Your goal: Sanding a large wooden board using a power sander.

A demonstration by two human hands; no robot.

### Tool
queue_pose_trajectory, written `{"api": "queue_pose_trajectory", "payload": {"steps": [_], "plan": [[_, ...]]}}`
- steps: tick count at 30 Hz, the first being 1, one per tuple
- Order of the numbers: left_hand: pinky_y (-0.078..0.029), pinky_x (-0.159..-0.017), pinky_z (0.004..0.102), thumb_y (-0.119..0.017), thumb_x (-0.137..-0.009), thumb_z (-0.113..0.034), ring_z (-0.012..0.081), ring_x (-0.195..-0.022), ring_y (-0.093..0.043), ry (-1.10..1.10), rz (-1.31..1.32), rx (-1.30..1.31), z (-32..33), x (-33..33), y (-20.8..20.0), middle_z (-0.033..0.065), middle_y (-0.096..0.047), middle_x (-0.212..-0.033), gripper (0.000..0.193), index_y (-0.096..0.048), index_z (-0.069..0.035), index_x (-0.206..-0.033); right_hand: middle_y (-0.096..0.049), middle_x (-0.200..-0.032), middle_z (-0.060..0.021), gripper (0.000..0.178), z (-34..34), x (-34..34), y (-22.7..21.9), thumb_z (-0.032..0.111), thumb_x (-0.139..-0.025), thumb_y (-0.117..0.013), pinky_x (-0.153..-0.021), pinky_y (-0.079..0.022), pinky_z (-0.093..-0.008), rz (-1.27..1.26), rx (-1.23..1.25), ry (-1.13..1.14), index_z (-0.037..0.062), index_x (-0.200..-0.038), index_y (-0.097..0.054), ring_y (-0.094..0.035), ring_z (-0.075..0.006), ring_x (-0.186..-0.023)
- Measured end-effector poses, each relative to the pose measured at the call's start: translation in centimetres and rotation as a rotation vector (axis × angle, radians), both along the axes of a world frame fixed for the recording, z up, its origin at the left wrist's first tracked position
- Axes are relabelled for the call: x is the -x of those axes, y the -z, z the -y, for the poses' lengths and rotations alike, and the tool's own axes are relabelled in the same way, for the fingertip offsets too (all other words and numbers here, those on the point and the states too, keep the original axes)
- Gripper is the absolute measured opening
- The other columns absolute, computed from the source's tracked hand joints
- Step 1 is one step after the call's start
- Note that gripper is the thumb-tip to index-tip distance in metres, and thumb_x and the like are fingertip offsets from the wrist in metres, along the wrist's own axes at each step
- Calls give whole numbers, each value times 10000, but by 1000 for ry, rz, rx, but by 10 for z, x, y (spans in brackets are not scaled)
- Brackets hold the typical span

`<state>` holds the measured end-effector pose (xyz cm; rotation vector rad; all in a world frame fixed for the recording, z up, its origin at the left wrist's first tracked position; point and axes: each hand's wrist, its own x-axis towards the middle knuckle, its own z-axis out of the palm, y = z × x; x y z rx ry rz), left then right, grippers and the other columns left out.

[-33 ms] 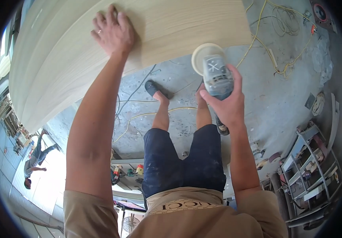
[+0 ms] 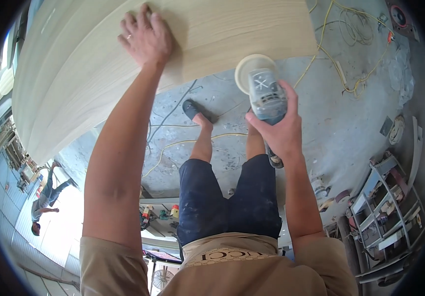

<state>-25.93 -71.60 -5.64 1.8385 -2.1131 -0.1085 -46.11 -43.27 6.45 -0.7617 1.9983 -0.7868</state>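
A large pale wood panel fills the top of the view. My left hand rests on it with the fingers spread, a ring on one of them. In my right hand is a sander, gripped round its grey and clear body. Its round cream pad overlaps the panel's near edge, close to the right corner. Whether the pad touches the wood I cannot tell. The underside of the pad is hidden.
Yellow cable and a grey hose trail over the grey floor by my feet. A metal rack with offcuts stands at the right. A speaker sits at the far right. Another person is at the far left.
The sander and my right hand have shifted slightly left. My left hand and the panel appear a little farther right in the view.
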Motion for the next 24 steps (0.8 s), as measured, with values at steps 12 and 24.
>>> {"api": "queue_pose_trajectory", "payload": {"steps": [12,24], "plan": [[-212,-1265,537,-428,-1097,-436,358,-1545,-351,388,-79,-36,24,-194,2,201,-433,-1631,497,-545,-231,-1535,-680,-1311,-236,917,28,-178,17,361,-783,-887,-965,-558,-499,-118,46,-321,198,-1540,-395,-674,-442,-1173],[-107,-1293,550,-389,-1098,-562,334,-1613,-200,124,134,-78,-9,-297,-2,147,-277,-1730,594,-395,-313,-1637,-613,-1362,-147,930,-15,-39,26,245,-767,-934,-1037,-506,-378,-144,163,171,69,-1524,-422,-624,-233,-1192]]}}
